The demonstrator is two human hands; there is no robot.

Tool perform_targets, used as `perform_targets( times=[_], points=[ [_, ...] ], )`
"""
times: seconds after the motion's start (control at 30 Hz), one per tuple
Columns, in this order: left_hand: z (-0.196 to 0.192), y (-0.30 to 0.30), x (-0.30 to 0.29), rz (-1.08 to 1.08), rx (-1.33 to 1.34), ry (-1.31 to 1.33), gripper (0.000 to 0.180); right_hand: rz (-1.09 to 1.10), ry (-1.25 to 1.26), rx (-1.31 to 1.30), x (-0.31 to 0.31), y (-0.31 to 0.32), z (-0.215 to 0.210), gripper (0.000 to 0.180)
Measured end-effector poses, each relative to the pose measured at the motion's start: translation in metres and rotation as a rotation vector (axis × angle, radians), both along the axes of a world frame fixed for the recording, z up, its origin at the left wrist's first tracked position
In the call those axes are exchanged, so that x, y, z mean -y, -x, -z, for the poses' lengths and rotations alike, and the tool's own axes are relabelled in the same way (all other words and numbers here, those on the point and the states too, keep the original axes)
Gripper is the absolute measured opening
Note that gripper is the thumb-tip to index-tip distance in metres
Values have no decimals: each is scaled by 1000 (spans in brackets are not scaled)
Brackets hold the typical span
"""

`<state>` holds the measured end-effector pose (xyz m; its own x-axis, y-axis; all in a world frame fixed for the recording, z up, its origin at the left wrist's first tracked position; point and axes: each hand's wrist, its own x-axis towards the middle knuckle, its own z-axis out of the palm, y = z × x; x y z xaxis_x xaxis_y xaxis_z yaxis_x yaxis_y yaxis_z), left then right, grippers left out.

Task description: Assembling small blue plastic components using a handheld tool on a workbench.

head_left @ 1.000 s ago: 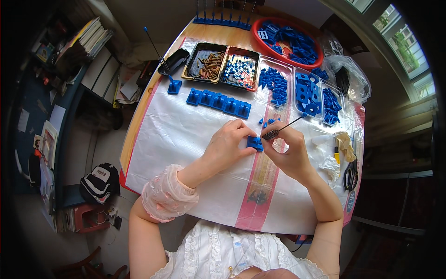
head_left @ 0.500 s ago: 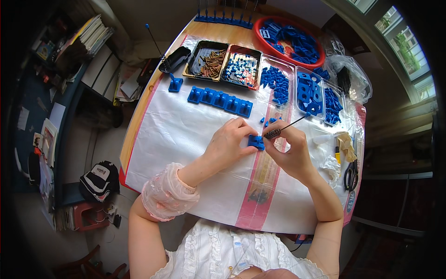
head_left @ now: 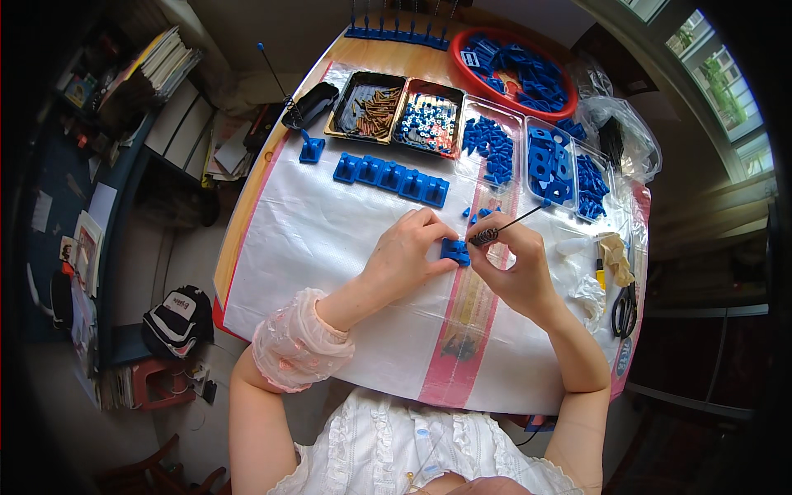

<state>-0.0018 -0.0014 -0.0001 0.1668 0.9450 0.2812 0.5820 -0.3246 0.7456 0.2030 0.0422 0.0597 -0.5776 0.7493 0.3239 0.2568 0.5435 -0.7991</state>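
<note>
Both hands on a small blue part

Now the left hand (head_left: pixel 410 256) pinches a small blue plastic part (head_left: pixel 454 250) against the white woven sheet (head_left: pixel 313 239), fingers curled closed around its left side. Just right of the part, the right hand (head_left: pixel 516 268) has its fingers closed on a thin metal tool (head_left: pixel 505 226), whose knurled end meets the part's top. Beyond the part, farther up the sheet, lies a row of blue blocks (head_left: pixel 392 178), and past that stand trays of screws (head_left: pixel 371 107) and blue pieces (head_left: pixel 491 144).

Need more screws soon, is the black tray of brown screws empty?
Not empty: the black tray holds a loose pile of brown screws.
</note>
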Motion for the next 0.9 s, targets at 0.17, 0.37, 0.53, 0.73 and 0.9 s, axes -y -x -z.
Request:
perform_targets(
  times=[0.17,0.37,0.53,0.73,0.9],
  points=[
    [0,0,0,1,3,4,36,1,-9,-6,0,0,0,20],
    [-2,0,0,0,-8,41,34,-9,-22,-10,0,1,0,20],
    [-2,0,0,6,-4,16,37,-10,-26,0,0,0,-1,20],
    [-3,0,-1,3,-2,79,34,-21,-19,-6,-1,-1,1,20],
    [-3,-1,-1,1,-6,77,34,-22,-29,-4,-1,-1,1,21]
  ],
)
